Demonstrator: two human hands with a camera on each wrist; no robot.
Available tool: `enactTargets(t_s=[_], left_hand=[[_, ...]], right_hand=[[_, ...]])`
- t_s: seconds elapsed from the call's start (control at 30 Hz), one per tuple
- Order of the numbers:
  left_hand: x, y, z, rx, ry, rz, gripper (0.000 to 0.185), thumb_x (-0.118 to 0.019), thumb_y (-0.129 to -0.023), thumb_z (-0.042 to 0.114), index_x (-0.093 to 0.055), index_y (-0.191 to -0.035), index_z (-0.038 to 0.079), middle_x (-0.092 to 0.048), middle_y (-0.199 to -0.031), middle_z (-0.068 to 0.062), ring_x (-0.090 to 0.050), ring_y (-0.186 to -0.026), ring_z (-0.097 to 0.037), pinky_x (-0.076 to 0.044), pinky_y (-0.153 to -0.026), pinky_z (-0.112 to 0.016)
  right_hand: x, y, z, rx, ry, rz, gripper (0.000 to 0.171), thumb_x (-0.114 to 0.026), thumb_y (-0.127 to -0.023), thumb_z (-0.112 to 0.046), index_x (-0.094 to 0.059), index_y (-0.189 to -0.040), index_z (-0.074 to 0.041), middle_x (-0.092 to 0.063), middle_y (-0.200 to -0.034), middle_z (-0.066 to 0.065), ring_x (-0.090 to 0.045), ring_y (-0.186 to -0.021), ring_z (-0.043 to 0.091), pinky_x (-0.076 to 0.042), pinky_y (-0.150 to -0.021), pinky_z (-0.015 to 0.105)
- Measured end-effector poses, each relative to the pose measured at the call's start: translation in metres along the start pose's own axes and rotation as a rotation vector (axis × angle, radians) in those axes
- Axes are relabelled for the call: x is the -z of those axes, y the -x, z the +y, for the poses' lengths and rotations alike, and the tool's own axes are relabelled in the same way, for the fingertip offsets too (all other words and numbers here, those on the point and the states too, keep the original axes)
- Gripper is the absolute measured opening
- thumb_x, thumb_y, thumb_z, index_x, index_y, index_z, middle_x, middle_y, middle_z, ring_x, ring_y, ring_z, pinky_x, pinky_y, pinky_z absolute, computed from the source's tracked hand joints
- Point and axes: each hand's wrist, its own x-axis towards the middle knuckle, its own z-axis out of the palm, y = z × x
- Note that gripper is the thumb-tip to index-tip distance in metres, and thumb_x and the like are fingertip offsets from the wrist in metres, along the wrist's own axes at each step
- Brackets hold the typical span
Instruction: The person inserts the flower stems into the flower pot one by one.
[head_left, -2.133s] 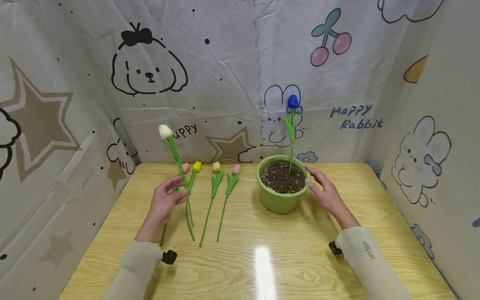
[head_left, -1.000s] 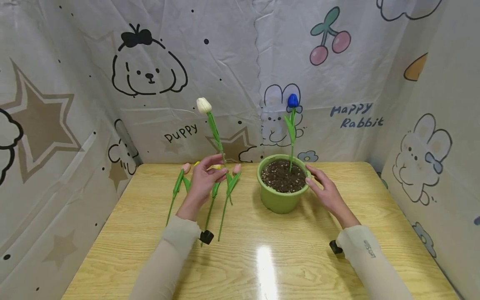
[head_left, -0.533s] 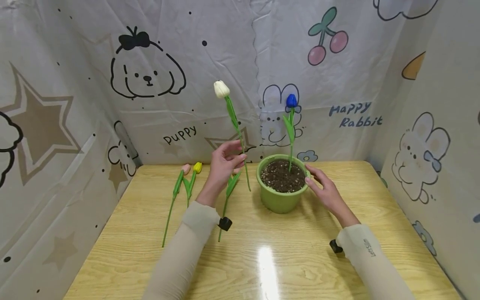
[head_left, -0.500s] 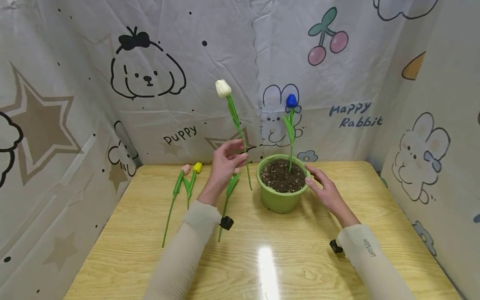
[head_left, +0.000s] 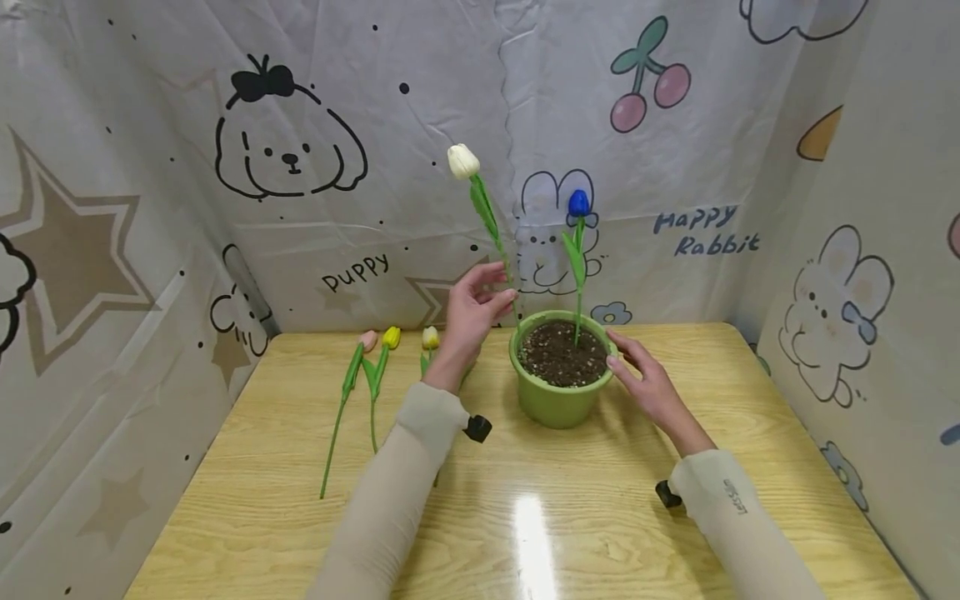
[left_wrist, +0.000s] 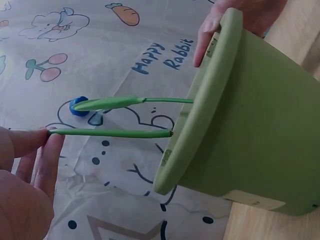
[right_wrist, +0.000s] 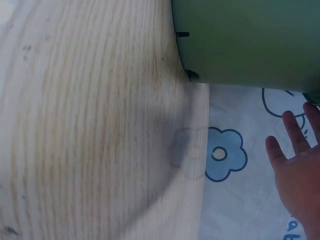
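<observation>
My left hand pinches the green stem of a white tulip and holds it nearly upright. The stem's lower end is at the left rim of a green pot filled with dark soil. A blue tulip stands planted in that soil. My right hand rests with straight fingers against the pot's right rim. In the left wrist view the stem runs from my fingertips to the pot's rim, beside the blue tulip. The right wrist view shows the pot's wall and my spread fingers.
Three tulips lie on the wooden table left of the pot: pink, yellow and cream. My left forearm crosses some of their stems. Cartoon-printed sheets wall the table at the back and on both sides.
My left hand has lifted the white tulip off the table and carried it right and up, from beside the lying tulips to the pot's left rim. My right hand stayed on the pot.
</observation>
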Motion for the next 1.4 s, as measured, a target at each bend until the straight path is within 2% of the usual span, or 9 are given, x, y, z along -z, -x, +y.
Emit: enactTargets(t_s=[0.27,0.5,0.63,0.73,0.93,1.17,1.4], left_hand=[[-0.018,-0.014,-0.009,-0.087,0.026,0.012,0.043,-0.071,-0.092,-0.009,-0.063,-0.134,-0.002,-0.067,-0.118,-0.016,-0.070,-0.083,-0.008,-0.063,-0.076,-0.024],[-0.032,-0.020,-0.021,-0.156,-0.015,-0.014,0.042,-0.072,-0.093,-0.006,-0.063,-0.134,-0.002,-0.066,-0.122,-0.024,-0.070,-0.085,-0.013,-0.064,-0.079,-0.029],[-0.039,-0.023,-0.026,-0.189,-0.072,-0.032,0.040,-0.070,-0.095,-0.004,-0.063,-0.134,-0.001,-0.065,-0.122,-0.025,-0.072,-0.095,-0.033,-0.065,-0.082,-0.033],[-0.043,-0.024,-0.031,-0.200,-0.108,-0.041,0.038,-0.070,-0.095,-0.003,-0.064,-0.133,0.000,-0.065,-0.121,-0.023,-0.070,-0.102,-0.043,-0.065,-0.082,-0.033],[-0.048,-0.026,-0.035,-0.177,-0.117,-0.053,0.038,-0.071,-0.094,-0.004,-0.067,-0.131,0.002,-0.067,-0.119,-0.021,-0.072,-0.101,-0.038,-0.065,-0.083,-0.034],[-0.050,-0.026,-0.039,-0.171,-0.114,-0.076,0.037,-0.070,-0.095,-0.003,-0.066,-0.132,0.000,-0.066,-0.119,-0.020,-0.070,-0.102,-0.041,-0.064,-0.082,-0.032],[-0.052,-0.027,-0.043,-0.160,-0.122,-0.079,0.037,-0.071,-0.094,-0.005,-0.068,-0.131,0.003,-0.067,-0.119,-0.019,-0.072,-0.099,-0.030,-0.064,-0.082,-0.031]], right_hand=[[0.000,0.001,-0.002,0.011,0.001,0.007,0.053,-0.052,-0.110,-0.024,-0.039,-0.159,-0.007,-0.038,-0.163,0.022,-0.033,-0.151,0.044,-0.028,-0.123,0.063],[-0.001,0.000,-0.001,0.011,-0.006,0.015,0.052,-0.053,-0.110,-0.022,-0.041,-0.158,-0.008,-0.040,-0.162,0.020,-0.034,-0.151,0.042,-0.028,-0.124,0.061],[0.000,0.001,-0.001,0.017,-0.012,0.018,0.052,-0.053,-0.109,-0.021,-0.042,-0.158,-0.008,-0.040,-0.162,0.020,-0.035,-0.151,0.042,-0.029,-0.123,0.061],[0.000,0.000,-0.002,0.023,-0.016,0.022,0.052,-0.054,-0.109,-0.020,-0.042,-0.158,-0.008,-0.040,-0.162,0.020,-0.035,-0.150,0.042,-0.029,-0.123,0.061],[-0.002,0.000,-0.001,0.022,-0.016,0.020,0.052,-0.053,-0.109,-0.021,-0.042,-0.158,-0.007,-0.040,-0.163,0.019,-0.035,-0.151,0.041,-0.029,-0.123,0.059],[-0.001,0.001,-0.002,0.019,-0.006,0.023,0.051,-0.053,-0.109,-0.020,-0.042,-0.157,-0.006,-0.041,-0.162,0.019,-0.036,-0.150,0.041,-0.030,-0.123,0.059],[-0.001,0.001,-0.004,0.019,-0.014,0.016,0.051,-0.053,-0.110,-0.022,-0.042,-0.158,-0.008,-0.040,-0.163,0.019,-0.035,-0.150,0.042,-0.029,-0.123,0.060]])
